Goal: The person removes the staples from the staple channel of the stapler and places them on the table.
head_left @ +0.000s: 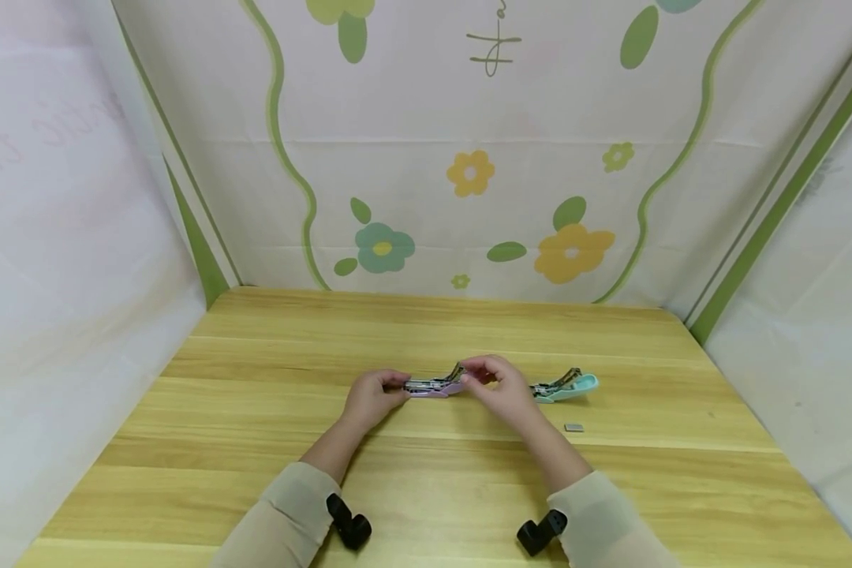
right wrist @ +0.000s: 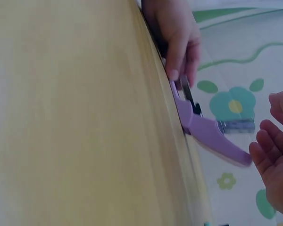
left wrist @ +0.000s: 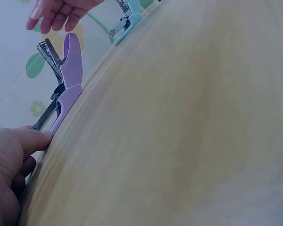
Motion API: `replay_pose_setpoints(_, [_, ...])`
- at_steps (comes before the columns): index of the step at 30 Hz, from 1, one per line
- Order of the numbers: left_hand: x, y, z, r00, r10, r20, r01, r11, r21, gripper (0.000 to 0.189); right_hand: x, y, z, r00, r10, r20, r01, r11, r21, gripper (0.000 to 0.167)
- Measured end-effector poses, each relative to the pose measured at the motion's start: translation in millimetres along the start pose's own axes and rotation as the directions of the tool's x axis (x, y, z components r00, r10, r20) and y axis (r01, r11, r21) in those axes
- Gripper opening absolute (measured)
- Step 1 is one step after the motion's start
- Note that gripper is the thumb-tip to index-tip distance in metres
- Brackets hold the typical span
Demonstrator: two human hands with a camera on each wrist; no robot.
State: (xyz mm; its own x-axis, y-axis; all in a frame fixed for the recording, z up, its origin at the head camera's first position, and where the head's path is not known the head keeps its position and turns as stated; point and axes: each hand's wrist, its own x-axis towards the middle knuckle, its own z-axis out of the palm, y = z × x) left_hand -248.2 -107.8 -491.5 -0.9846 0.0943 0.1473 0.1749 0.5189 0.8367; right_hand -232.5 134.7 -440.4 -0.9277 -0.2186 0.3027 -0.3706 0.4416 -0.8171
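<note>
A purple stapler (head_left: 454, 387) lies on the wooden table, opened out with its purple top (left wrist: 72, 66) swung back and its metal magazine exposed. My left hand (head_left: 368, 401) pinches the stapler's left end between thumb and fingers, low against the tabletop. At the other end is my right hand (head_left: 502, 392), its fingers (right wrist: 269, 146) loosely bent beside the tip of the raised top. The left wrist view shows a small gap between those fingers and the top; in the right wrist view a fingertip comes very close to it. Nothing shows in the right palm.
A teal stapler (head_left: 584, 385), also opened out, lies right of my right hand, which partly hides it. Nearer me is a small grey strip (head_left: 573, 427), apparently staples. Patterned fabric (head_left: 426, 213) stands behind the table and along both sides.
</note>
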Motion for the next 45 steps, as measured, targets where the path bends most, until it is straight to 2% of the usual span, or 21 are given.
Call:
replay_pose_setpoints(8, [-0.7, 1.2, -1.0, 1.000, 0.012, 0.005, -0.012, 1.000, -0.010, 0.022, -4.2, -5.3, 25.0, 0.994, 0.060, 0.093, -0.062, 0.998, 0.026, 0.023])
replay_pose_setpoints(15, [0.1, -1.1, -0.1, 1.000, 0.024, 0.009, -0.024, 1.000, -0.016, 0.021, -0.9, -4.2, 44.8, 0.970, 0.135, 0.200, -0.124, 0.990, -0.064, 0.026])
replay_pose_setpoints(20, [0.8, -1.4, 0.8, 1.000, 0.025, 0.003, -0.025, 0.999, -0.024, 0.021, 2.6, -3.8, 54.7, 0.960, 0.183, 0.210, -0.148, 0.974, -0.173, 0.030])
replay_pose_setpoints(27, [0.3, -0.6, 0.2, 1.000, 0.022, 0.007, -0.022, 0.999, -0.024, 0.021, 7.1, -3.0, 62.3, 0.961, 0.192, 0.200, -0.130, 0.949, -0.286, 0.033])
replay_pose_setpoints(32, [0.2, -1.0, -0.2, 1.000, 0.023, 0.006, -0.023, 1.000, -0.022, 0.021, 10.8, -7.5, 64.8, 0.963, 0.183, 0.197, -0.111, 0.938, -0.327, 0.031])
replay_pose_setpoints(36, [0.1, -1.3, 0.3, 1.000, 0.018, 0.002, -0.018, 0.999, -0.029, 0.020, 13.0, -11.1, 66.5, 0.955, 0.207, 0.211, -0.126, 0.931, -0.342, 0.032])
replay_pose_setpoints(39, [0.3, -1.7, 1.0, 1.000, 0.009, 0.003, -0.009, 0.999, -0.034, 0.020, 13.4, -11.5, 67.8, 0.952, 0.220, 0.214, -0.142, 0.935, -0.326, 0.033])
replay_pose_setpoints(45, [-0.6, -0.1, 0.2, 1.000, 0.002, 0.009, -0.002, 0.999, -0.040, 0.020, 12.1, -8.3, 70.4, 0.942, 0.273, 0.196, -0.250, 0.959, -0.133, 0.032])
